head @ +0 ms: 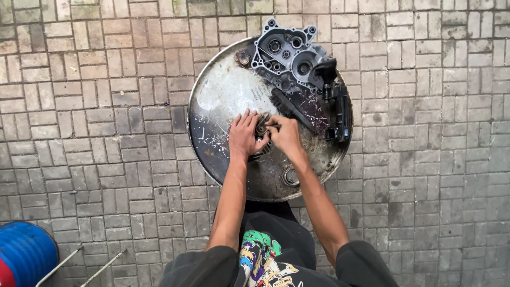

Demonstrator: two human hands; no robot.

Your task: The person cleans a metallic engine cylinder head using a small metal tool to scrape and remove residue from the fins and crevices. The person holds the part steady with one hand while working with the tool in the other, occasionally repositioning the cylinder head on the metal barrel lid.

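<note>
Head view, looking straight down. Both hands are meeting over the near-middle of a round metal drum top (pixel 223 101) that is sitting on grey brick paving (pixel 95 106). The left hand (pixel 243 134) is curling its fingers around a small greasy gear part (pixel 262 125) — fingers narrow, gripping it from the left. The right hand (pixel 286 134) is pinching the same part from the right, fingers bent tight on it; exactly which fingertips are touching is hard to tell. The part is sitting just above the drum surface, between the two hands, near the centre of the drum.

At the far right of the drum an open engine crankcase half (pixel 284 56) is lying face up, with a black part (pixel 325 72) just right of it. A dark brush (pixel 289 109) is lying diagonally just beyond the hands. A black bracket-like piece (pixel 340 114) is resting along the right rim. A round bung cap (pixel 290 176) is showing at the near edge, right of the arms.

Bottom left — a blue barrel (pixel 24 255) is poking into view, two thin metal rods (pixel 79 266) beside it. The person's dark printed shirt (pixel 265 255) is filling the near middle.
</note>
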